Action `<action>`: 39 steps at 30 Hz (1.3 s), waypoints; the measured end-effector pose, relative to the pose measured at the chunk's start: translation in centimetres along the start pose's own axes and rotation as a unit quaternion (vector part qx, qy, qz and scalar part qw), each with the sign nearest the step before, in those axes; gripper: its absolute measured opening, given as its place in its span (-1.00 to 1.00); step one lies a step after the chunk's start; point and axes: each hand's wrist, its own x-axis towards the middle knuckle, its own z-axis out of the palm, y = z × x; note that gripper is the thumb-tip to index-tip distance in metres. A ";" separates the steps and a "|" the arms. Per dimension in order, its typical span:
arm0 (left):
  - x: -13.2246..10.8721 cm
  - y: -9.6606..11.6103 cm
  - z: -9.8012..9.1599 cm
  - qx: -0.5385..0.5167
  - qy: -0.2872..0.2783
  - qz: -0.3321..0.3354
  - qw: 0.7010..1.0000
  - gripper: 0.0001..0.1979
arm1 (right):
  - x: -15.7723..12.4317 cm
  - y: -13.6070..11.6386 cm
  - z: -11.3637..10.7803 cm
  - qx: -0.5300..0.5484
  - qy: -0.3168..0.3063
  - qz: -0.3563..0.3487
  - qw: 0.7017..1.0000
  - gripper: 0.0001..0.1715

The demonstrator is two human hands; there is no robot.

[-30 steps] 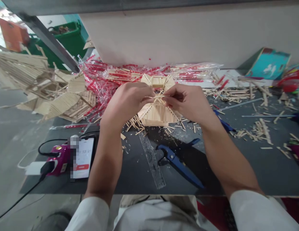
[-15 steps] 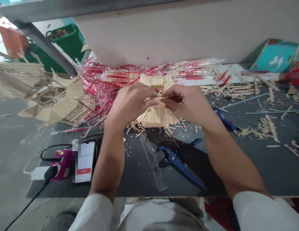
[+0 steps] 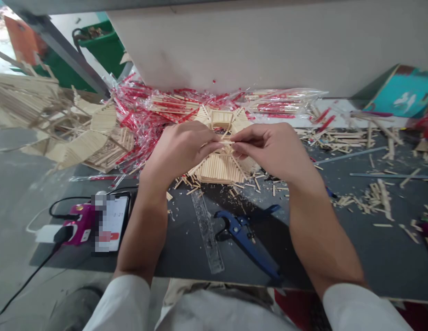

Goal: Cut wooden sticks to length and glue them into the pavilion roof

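Both of my hands meet over a wooden stick model (image 3: pixel 220 169), a many-sided frame built from thin pale sticks. Between thumb and fingers my left hand (image 3: pixel 186 149) pinches one end of a short wooden stick (image 3: pixel 227 142). My right hand (image 3: pixel 269 145) has its fingertips closed on the stick's other end. The stick lies roughly level above the model's central opening. My hands hide parts of the model's left and right sides. Close in front of the model are a clear ruler (image 3: pixel 207 232) and a blue cutter (image 3: pixel 248 243) with its handles apart.
Red-and-clear plastic wrappers (image 3: pixel 141 110) with stick bundles are heaped behind. A larger stick structure (image 3: pixel 76 138) stands at the left. A phone (image 3: pixel 113 223) and a magenta plug adapter (image 3: pixel 81 225) with cables lie front left. Stick offcuts (image 3: pixel 375 197) are scattered right, before a teal box (image 3: pixel 400 94).
The view has shifted slightly, so the tools and phone appear a little farther left. My hands stay together over the model, with the small stick still between their fingertips.
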 end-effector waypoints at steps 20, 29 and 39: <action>-0.1 -0.4 -0.1 0.002 0.008 0.007 1.000 -0.73 | 0.1 -0.5 0.1 -0.066 0.033 -0.008 0.997 -0.91; 0.1 -0.4 0.0 -0.008 0.012 0.013 1.000 -0.77 | -0.1 -0.2 -0.1 -0.090 0.039 -0.032 0.995 -0.79; -0.3 -0.5 0.6 -0.008 0.039 0.013 0.999 -0.80 | -0.3 -0.3 0.5 -0.022 0.040 0.001 0.999 -0.65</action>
